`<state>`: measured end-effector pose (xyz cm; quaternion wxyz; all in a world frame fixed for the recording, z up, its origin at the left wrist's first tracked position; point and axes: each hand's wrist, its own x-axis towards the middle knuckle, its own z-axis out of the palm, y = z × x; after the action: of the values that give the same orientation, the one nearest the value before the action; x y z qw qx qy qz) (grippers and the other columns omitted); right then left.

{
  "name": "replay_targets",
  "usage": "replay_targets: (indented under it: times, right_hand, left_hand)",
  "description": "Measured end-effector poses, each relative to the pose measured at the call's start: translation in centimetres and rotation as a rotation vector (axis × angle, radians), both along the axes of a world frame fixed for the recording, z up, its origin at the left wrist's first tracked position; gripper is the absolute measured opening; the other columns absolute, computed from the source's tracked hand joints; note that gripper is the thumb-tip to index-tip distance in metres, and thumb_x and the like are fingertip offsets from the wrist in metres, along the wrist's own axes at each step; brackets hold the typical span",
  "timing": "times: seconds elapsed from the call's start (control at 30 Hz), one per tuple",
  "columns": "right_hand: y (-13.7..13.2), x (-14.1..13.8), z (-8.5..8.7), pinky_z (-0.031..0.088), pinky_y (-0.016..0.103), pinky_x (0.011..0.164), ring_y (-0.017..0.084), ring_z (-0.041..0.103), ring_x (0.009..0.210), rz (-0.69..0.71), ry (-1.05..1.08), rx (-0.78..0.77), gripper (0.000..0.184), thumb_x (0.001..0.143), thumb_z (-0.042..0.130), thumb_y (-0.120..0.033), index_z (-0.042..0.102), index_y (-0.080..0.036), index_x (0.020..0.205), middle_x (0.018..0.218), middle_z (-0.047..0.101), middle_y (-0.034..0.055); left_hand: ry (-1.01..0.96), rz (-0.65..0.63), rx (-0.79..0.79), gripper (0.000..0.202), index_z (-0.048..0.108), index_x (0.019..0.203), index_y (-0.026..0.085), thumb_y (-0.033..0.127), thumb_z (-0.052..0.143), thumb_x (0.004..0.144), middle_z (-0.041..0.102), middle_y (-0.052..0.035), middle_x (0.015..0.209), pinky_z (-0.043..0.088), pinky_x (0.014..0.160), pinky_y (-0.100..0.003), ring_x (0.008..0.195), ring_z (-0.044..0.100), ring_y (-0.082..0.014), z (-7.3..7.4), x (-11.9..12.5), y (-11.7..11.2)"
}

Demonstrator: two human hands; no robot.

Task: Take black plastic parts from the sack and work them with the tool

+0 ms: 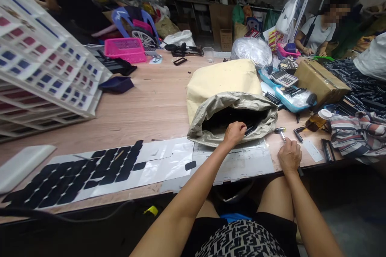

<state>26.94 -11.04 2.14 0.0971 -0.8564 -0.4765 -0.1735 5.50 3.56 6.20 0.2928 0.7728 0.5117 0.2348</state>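
Observation:
My left hand (234,132) reaches into the open mouth of a grey-and-cream sack (223,88) lying on the wooden table (150,104); its fingers are closed around small black parts (251,128) at the sack's rim. My right hand (289,156) rests on the table's front edge to the right, fingers curled on a screwdriver (281,132) whose tip points away from me. In front of me lies a white sheet (169,160) with rows of flat black pieces (87,170) laid out on its left half, plus one loose piece (190,165).
Stacked white trays (45,68) with red and blue parts fill the left. A pink basket (125,49), a blue tray with a calculator (283,78), a cardboard box (321,80), a small bottle (316,120) and striped cloth (356,132) crowd the right. Another person (322,28) sits at the far right.

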Motion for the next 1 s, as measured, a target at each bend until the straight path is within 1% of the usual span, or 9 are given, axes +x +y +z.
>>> replay_targets:
  times: [0.1,0.23,0.37,0.47,0.57,0.7,0.8,0.9,1.0]
  right_hand:
    - [0.0,0.0,0.0,0.032,0.032,0.071,0.024,0.048,0.093,-0.002,0.004,-0.006,0.034,0.094,0.046,-0.02,0.059,-0.018,0.125,0.1,0.055,0.0109]
    - [0.0,0.1,-0.1,0.031,0.034,0.07,0.024,0.047,0.093,0.003,-0.008,-0.002,0.034,0.093,0.046,-0.02,0.059,-0.019,0.124,0.1,0.055,0.0111]
    - [0.0,0.1,-0.1,0.031,0.034,0.07,0.025,0.046,0.092,0.002,-0.008,0.006,0.035,0.091,0.047,-0.019,0.06,-0.018,0.123,0.1,0.055,0.0116]
    - [0.0,0.0,-0.2,0.031,0.034,0.07,0.025,0.046,0.093,0.003,-0.002,0.011,0.035,0.091,0.047,-0.02,0.06,-0.018,0.124,0.1,0.054,0.0114]
    - [0.0,0.0,-0.3,0.032,0.034,0.072,0.024,0.046,0.093,-0.002,0.014,0.027,0.035,0.092,0.047,-0.021,0.06,-0.019,0.125,0.101,0.055,0.0114]
    - [0.3,0.5,0.1,0.035,0.035,0.075,0.025,0.05,0.094,-0.011,0.077,0.03,0.04,0.093,0.047,-0.021,0.06,-0.019,0.131,0.103,0.056,0.0124]
    - [-0.1,0.8,1.0,0.039,0.036,0.077,0.026,0.053,0.094,-0.041,0.228,0.078,0.047,0.091,0.046,-0.017,0.059,-0.02,0.136,0.102,0.058,0.0128]
    - [-1.6,-0.7,2.3,0.044,0.039,0.083,0.027,0.056,0.098,-0.06,0.391,0.285,0.051,0.091,0.042,-0.017,0.054,-0.018,0.141,0.106,0.06,0.0144]
    - [-4.2,-4.2,3.1,0.047,0.04,0.091,0.025,0.06,0.103,0.143,0.557,0.433,0.047,0.096,0.041,-0.025,0.054,-0.016,0.14,0.116,0.062,0.0148]
  left_hand:
    - [0.236,-0.002,-0.078,0.019,0.079,0.094,0.022,0.028,0.065,0.084,0.076,-0.0109,0.094,0.05,0.076,-0.031,0.09,0.069,-0.0243,-1.0,2.1,1.9]
    - [0.373,-0.025,-0.038,0.02,0.079,0.09,0.021,0.018,0.065,0.076,0.075,-0.0124,0.09,0.05,0.074,-0.031,0.087,0.069,-0.026,-1.2,2.7,1.8]
    - [0.219,-0.017,0.045,0.022,0.078,0.092,0.021,0.018,0.065,0.074,0.072,-0.0081,0.089,0.048,0.072,-0.03,0.083,0.066,-0.0229,-0.1,-0.2,0.6]
    - [-0.034,-0.062,0.133,0.02,0.075,0.094,0.02,0.023,0.066,0.076,0.067,-0.0028,0.083,0.048,0.07,-0.027,0.075,0.061,-0.0168,0.3,-4.1,-2.4]
    - [-0.198,-0.155,0.11,0.019,0.072,0.095,0.021,0.021,0.066,0.076,0.064,-0.0004,0.083,0.046,0.067,-0.025,0.072,0.057,-0.0137,-1.0,-7.2,-6.4]
    - [-0.191,-0.112,0.058,0.021,0.071,0.095,0.02,0.015,0.065,0.075,0.063,-0.0011,0.085,0.047,0.075,-0.028,0.08,0.058,-0.0161,-4.7,-8.4,-9.6]
    - [-0.189,-0.09,0.052,0.022,0.071,0.099,0.021,0.018,0.065,0.078,0.063,-0.0016,0.087,0.046,0.082,-0.031,0.087,0.057,-0.0185,-6.4,-8.1,-9.7]
    - [-0.199,-0.088,0.025,0.023,0.072,0.1,0.022,0.019,0.066,0.077,0.062,-0.0007,0.087,0.045,0.08,-0.03,0.086,0.056,-0.0182,-6.5,-7.9,-9.2]
    - [-0.206,-0.079,-0.004,0.025,0.072,0.099,0.023,0.017,0.067,0.075,0.062,0.0001,0.087,0.044,0.078,-0.029,0.087,0.056,-0.0181,-6.1,-8.0,-8.9]
